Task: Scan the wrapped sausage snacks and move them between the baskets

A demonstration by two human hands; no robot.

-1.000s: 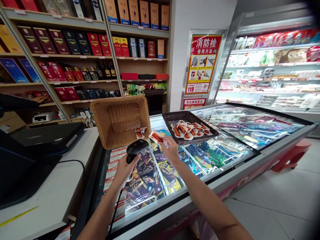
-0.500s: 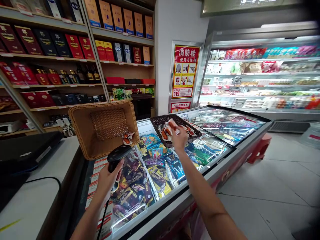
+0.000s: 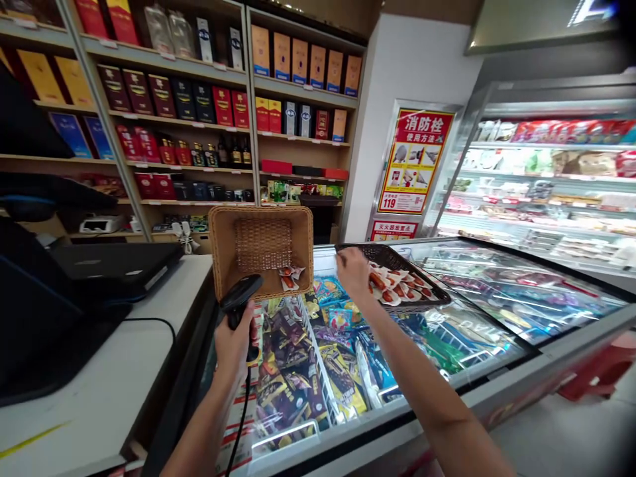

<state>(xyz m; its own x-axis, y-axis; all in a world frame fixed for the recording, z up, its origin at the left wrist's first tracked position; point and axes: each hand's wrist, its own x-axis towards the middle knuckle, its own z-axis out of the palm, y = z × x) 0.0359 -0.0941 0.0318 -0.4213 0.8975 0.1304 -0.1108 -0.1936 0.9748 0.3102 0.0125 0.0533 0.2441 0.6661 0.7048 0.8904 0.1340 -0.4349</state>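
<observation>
My left hand (image 3: 233,344) is wrapped around the handle of a black barcode scanner (image 3: 242,295), whose cord hangs down. Just beyond the scanner stands a tan wicker basket (image 3: 261,281), tilted towards me, with a few wrapped sausages (image 3: 289,278) in its lower right corner. My right hand (image 3: 354,271) is over the left end of a dark brown woven tray (image 3: 437,286). Its fingers are loosely bent and partly blurred, and nothing shows in them. Several wrapped sausages (image 3: 397,283) lie in the tray, to the right of that hand.
Both containers rest on a glass-topped chest freezer (image 3: 338,424) full of packaged ice creams (image 3: 342,384). At left is a white counter (image 3: 94,358) with black equipment (image 3: 119,268). Behind are shelves of boxes (image 3: 221,109), a red fire-hydrant sign (image 3: 415,162) and a chilled display (image 3: 556,172).
My right hand has moved left from over the tray and no longer holds a wrapped sausage. More sausages show in the tray. The view has turned left; my left hand still grips the scanner.
</observation>
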